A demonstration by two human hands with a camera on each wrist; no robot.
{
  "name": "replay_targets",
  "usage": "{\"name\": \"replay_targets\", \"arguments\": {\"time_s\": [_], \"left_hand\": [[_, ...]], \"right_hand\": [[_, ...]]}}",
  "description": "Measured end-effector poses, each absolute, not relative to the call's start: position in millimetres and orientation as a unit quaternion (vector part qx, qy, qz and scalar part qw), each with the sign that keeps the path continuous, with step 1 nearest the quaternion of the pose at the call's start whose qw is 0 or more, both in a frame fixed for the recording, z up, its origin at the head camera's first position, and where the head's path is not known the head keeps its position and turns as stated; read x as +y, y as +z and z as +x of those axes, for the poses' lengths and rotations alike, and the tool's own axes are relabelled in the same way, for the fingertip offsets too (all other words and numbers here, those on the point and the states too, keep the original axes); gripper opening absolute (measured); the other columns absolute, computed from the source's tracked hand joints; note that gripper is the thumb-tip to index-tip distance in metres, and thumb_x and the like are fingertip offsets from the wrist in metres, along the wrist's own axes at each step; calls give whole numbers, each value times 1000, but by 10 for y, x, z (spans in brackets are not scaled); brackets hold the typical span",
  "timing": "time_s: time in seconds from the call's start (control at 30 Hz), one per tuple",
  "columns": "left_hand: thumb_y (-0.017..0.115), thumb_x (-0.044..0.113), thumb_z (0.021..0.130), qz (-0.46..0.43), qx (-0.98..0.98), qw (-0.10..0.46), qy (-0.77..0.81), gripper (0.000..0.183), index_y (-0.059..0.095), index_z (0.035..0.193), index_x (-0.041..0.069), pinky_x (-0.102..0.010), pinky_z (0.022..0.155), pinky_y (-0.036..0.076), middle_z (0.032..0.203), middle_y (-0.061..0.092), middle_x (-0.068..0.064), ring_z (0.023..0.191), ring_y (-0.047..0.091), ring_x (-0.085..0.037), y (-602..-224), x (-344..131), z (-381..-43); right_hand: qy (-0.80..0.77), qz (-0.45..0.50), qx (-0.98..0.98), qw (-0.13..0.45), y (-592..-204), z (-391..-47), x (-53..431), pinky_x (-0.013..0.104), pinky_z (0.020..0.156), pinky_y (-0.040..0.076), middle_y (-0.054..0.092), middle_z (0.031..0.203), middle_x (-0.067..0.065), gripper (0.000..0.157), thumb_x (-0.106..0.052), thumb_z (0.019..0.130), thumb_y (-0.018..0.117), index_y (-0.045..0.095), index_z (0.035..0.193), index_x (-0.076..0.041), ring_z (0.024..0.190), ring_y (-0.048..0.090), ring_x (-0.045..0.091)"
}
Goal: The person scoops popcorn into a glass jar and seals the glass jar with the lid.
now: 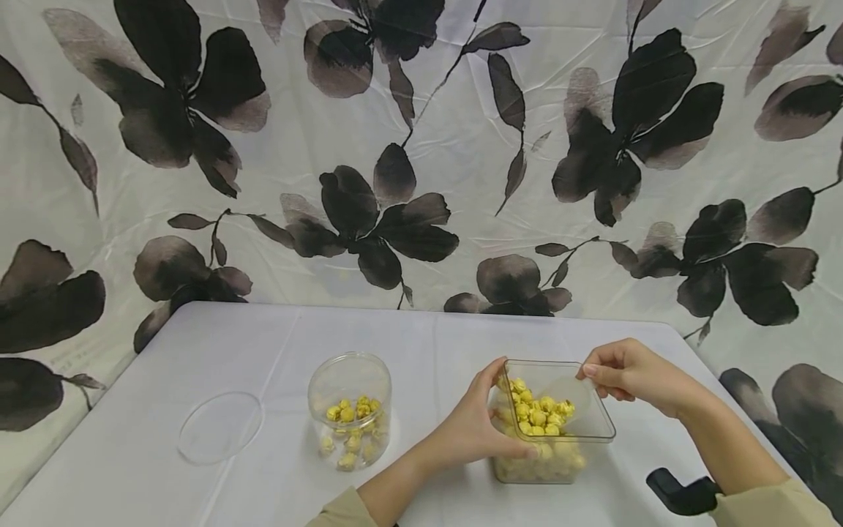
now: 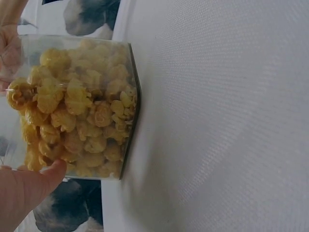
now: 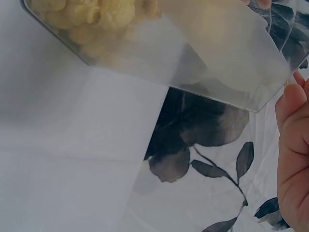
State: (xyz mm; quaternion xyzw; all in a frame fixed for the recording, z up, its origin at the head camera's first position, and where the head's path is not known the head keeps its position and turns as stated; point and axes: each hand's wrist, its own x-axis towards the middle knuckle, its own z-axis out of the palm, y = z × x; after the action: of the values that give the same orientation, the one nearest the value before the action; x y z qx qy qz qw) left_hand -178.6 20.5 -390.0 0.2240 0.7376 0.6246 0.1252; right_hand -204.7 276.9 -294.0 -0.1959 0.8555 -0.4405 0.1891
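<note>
A clear square-topped container, partly filled with yellow popcorn, stands on the table. My left hand grips its left side, thumb across the front and fingers at the back. The left wrist view shows the popcorn heaped behind the clear wall, the thumb pressing it. At the container's right rim, my right hand pinches a thin, whitish translucent piece that reaches down inside; its exact kind cannot be told. To the left stands a round clear jar with some popcorn in its lower part.
A clear round lid lies flat on the white table, left of the jar. Behind the table's far edge hangs a floral cloth. A black piece sits by the right wrist.
</note>
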Motion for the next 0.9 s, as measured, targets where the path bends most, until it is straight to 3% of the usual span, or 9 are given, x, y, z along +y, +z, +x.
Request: {"name": "replay_targets", "arguments": {"time_s": [0.47, 0.9], "left_hand": [[87, 26, 63, 229, 738, 119, 623, 111, 15, 147, 28, -37, 102, 38, 147, 22, 2, 136, 22, -17, -3891, 199, -1777], [87, 24, 63, 226, 738, 122, 624, 111, 15, 148, 26, -38, 101, 38, 147, 23, 0, 135, 23, -17, -3891, 200, -1772]], "right_hand": [[-389, -211, 868, 224, -2866, -2010, 2713, 21, 42, 33, 49, 64, 2, 17, -10, 92, 57, 61, 93, 7, 49, 42, 7], [-389, -199, 879, 193, -2891, -1999, 2694, 18, 41, 26, 47, 58, 1, 17, -7, 90, 58, 63, 81, 7, 47, 38, 6]]}}
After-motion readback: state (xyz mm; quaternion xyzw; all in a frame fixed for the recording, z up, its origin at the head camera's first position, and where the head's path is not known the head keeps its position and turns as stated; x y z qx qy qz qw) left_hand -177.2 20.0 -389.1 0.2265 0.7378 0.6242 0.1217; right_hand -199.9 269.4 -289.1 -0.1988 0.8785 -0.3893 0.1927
